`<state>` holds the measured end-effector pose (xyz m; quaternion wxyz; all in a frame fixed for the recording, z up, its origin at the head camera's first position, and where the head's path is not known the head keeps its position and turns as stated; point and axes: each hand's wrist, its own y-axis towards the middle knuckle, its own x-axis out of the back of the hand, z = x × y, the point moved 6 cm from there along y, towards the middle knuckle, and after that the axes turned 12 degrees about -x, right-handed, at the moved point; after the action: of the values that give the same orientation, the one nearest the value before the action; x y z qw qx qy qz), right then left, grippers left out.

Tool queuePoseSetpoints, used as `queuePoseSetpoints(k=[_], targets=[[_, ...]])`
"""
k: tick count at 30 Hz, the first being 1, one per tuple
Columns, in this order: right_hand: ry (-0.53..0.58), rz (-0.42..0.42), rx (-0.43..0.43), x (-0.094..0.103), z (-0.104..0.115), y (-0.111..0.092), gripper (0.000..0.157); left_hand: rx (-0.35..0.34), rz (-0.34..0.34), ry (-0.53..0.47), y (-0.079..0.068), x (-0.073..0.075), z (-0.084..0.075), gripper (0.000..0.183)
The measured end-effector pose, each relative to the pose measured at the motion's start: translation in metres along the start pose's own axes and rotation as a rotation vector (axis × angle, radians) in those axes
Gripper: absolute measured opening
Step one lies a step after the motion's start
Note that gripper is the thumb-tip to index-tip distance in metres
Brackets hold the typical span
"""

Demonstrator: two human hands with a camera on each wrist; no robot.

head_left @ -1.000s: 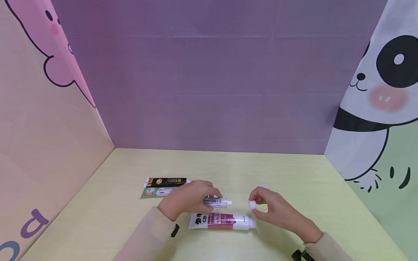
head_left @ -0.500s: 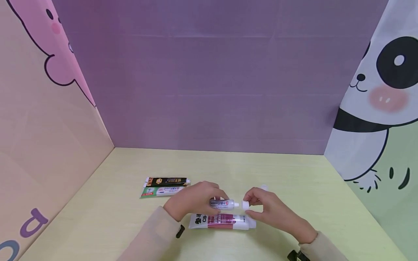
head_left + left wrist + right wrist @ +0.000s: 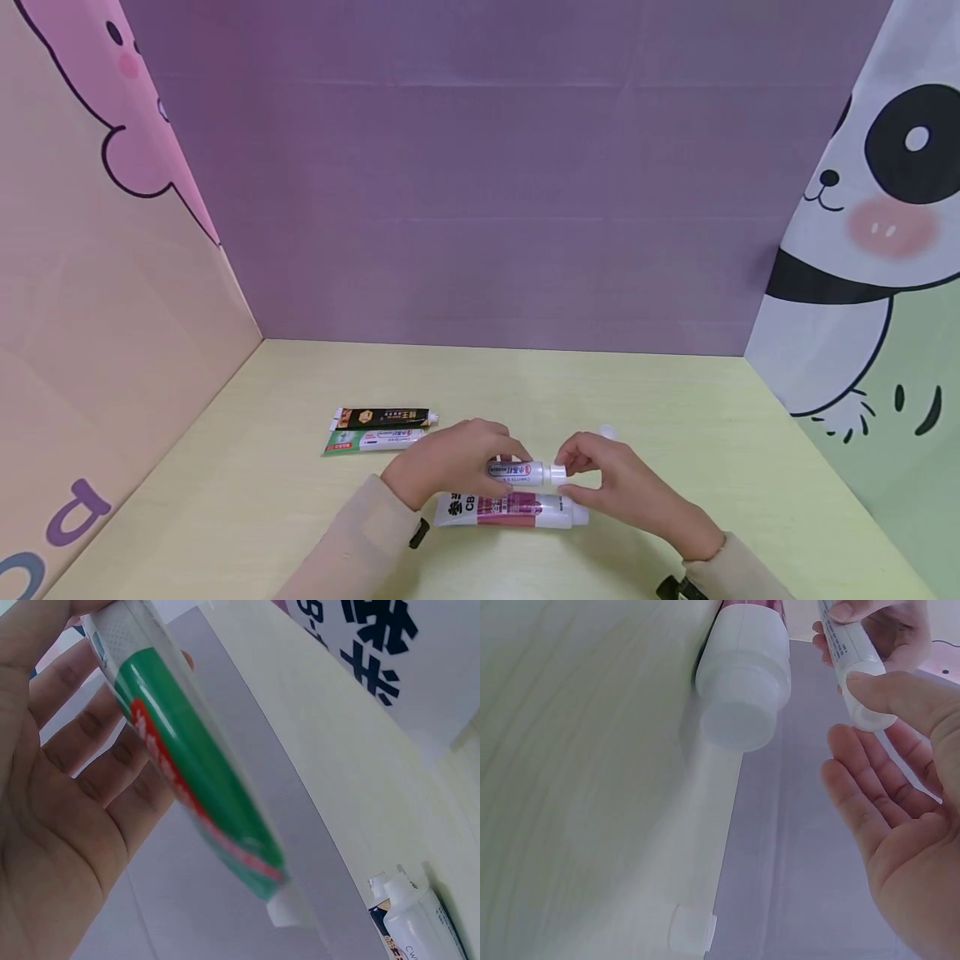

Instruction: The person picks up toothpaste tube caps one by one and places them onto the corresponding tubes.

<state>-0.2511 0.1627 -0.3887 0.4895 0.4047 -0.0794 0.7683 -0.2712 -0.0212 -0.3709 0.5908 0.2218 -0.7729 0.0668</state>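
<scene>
Over the table [image 3: 225, 508], my left hand [image 3: 450, 460] holds the small tube [image 3: 527, 474] between thumb and fingers; my right hand [image 3: 626, 483] pinches the cap [image 3: 557, 474] at its mouth, opened no wider than that cap.

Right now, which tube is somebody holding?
The tube gripped in the left hand; the black one, green-ended one and pink-labelled one lie on the table.
</scene>
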Motion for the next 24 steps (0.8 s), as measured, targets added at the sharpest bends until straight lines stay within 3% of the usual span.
queuePoseSetpoints(k=[5,16,24], targets=[[-0.006,0.014,-0.015,-0.0017,0.0017,0.0008,0.030,-0.009,-0.006,0.000,0.0010,-0.0011,-0.0005,0.031],[0.027,0.082,-0.141,-0.0054,-0.0029,0.0025,0.016,-0.028,-0.027,0.023,0.0017,0.0005,-0.0027,0.029],[0.006,0.106,-0.173,-0.0083,-0.0049,0.0031,0.024,-0.040,-0.032,0.025,0.0027,0.0023,-0.0050,0.029]])
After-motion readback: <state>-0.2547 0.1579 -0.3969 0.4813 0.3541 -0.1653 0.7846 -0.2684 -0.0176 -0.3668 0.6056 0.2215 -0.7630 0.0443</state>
